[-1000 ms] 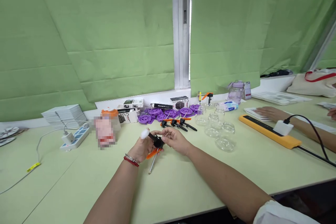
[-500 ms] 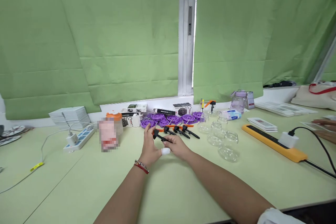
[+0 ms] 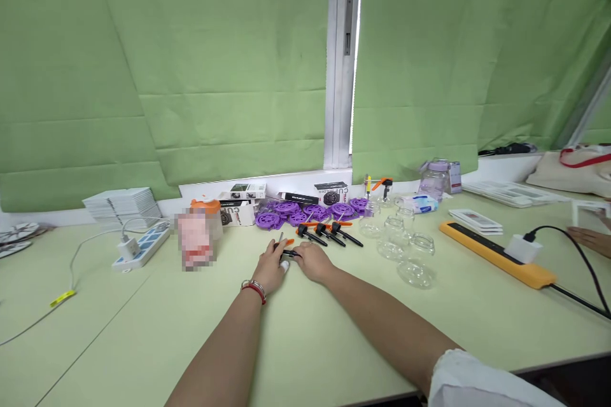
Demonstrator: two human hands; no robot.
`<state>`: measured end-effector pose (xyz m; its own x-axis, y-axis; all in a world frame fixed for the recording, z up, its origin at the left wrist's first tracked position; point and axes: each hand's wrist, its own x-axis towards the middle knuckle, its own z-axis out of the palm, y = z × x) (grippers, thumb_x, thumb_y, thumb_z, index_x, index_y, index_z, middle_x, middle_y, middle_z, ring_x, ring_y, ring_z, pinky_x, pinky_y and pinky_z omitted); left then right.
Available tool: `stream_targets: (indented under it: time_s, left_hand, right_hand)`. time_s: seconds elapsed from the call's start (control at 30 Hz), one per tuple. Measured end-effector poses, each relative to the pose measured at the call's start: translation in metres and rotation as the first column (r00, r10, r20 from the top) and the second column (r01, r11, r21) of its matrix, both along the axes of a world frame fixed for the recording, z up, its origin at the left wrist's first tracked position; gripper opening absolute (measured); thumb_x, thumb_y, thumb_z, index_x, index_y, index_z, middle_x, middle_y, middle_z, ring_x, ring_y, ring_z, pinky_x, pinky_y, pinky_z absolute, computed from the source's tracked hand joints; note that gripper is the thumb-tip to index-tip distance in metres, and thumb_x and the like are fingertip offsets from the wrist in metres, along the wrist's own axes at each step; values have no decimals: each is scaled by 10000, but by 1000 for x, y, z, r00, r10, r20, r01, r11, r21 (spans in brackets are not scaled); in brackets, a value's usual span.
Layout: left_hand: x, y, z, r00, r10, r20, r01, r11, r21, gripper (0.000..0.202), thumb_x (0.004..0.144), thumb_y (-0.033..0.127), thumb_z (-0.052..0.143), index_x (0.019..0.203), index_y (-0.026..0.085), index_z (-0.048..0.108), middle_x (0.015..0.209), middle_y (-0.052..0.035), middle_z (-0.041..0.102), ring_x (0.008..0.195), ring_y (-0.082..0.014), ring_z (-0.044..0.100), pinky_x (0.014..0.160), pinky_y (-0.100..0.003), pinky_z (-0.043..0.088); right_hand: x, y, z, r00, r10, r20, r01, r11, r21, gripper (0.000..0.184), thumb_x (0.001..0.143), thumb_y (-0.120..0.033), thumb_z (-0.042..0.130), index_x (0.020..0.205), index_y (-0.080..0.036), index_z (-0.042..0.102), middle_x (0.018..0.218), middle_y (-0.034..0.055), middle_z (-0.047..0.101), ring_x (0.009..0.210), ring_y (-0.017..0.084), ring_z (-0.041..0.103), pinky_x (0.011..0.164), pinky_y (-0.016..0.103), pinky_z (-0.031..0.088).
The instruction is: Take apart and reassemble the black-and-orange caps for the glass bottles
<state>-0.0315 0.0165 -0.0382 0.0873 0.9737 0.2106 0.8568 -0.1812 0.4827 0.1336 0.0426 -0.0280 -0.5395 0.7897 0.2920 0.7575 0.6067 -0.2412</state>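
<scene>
Low over the table, my left hand (image 3: 270, 269) is closed on a black part with an orange lever (image 3: 289, 254) and a thin metal rod. A white wrap covers a finger of that hand. From the right, the fingers of my right hand (image 3: 312, 261) close on the part's thin black end; my hands hide some of it. Just beyond lie three similar black-and-orange parts (image 3: 331, 235) in a row. Purple spoked discs (image 3: 305, 212) are heaped behind them. Several clear jars (image 3: 416, 261) stand to the right of my hands.
Small printed boxes (image 3: 330, 193) line the wall. At left are a blue-white power strip (image 3: 146, 247) and a stack of white sheets (image 3: 119, 205). To the right lies a yellow power strip (image 3: 496, 254) with a black cable; another person's hand (image 3: 592, 240) is at the far right.
Both hands have lowered toward the table and drawn slightly left with the black part. The part has turned, so its orange lever and rod show. The other person's hand has shifted.
</scene>
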Motion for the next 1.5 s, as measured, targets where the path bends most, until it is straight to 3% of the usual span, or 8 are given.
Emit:
stream_targets:
  time_s: [0.13,0.23,0.33,0.43,0.63,0.87,1.23,1.5]
  left_hand:
    - [2,-2,3,999,-11,-44,14,998,61,636,809,226,517,1424,239,354,1537,-122,176,1377,-307,255,1098,-466,246]
    - [6,-6,7,992,-28,-119,45,989,140,606,803,215,511,1396,268,398,1551,-87,148,1411,-317,135,1101,-549,171]
    - [13,-10,10,980,-62,-189,91,985,148,566,792,186,503,1347,288,464,1553,-56,160,1419,-314,89,1098,-583,127]
    - [15,-10,10,976,-24,-217,46,994,95,505,803,197,485,1299,285,517,1546,-54,189,1411,-320,134,1096,-578,140]
    - [9,-6,9,951,195,-238,-187,981,59,491,835,259,455,1324,273,495,1507,-113,260,1388,-351,183,1068,-577,191]
    - [6,-4,13,885,349,-307,-340,937,83,513,843,228,396,1346,207,494,1166,-181,486,1057,-306,528,919,-414,396]
    - [9,-11,20,860,423,-285,-409,906,109,485,809,323,442,1263,222,580,1091,-162,485,1037,-326,485,862,-413,403]
    - [15,-28,33,850,415,-323,-404,909,104,410,716,397,536,1071,262,692,1045,-154,530,1040,-355,463,850,-458,364]
  right_hand:
    - [10,-5,5,999,16,-39,-11,992,123,405,864,-424,491,1175,-180,584,1176,124,568,1142,261,449,1011,415,259]
    - [27,4,7,989,-133,-66,144,969,201,523,853,-480,476,1292,-197,496,1427,136,361,1322,322,236,1080,505,81]
    - [50,25,6,944,-330,-25,329,928,176,682,810,-586,479,1395,-248,384,1530,110,177,1372,384,103,1061,583,-2]
    - [67,44,0,929,-365,66,363,931,43,779,773,-680,452,1444,-325,279,1555,89,101,1361,447,105,1017,645,83]
    - [74,52,-6,966,-222,133,229,972,-41,537,915,-461,328,1440,-421,220,1555,22,136,1381,400,113,992,563,262]
    - [78,45,-3,979,-148,141,155,987,-39,467,925,-355,336,1385,-434,359,1545,-13,163,1376,388,110,983,554,296]
    - [91,14,-2,988,63,141,-63,998,0,475,919,-277,361,1368,-427,399,1533,-22,203,1371,355,146,1008,537,315]
    - [86,-2,-1,973,186,139,-191,981,19,448,925,-318,360,1361,-400,426,1540,-13,184,1367,379,148,1006,542,324]
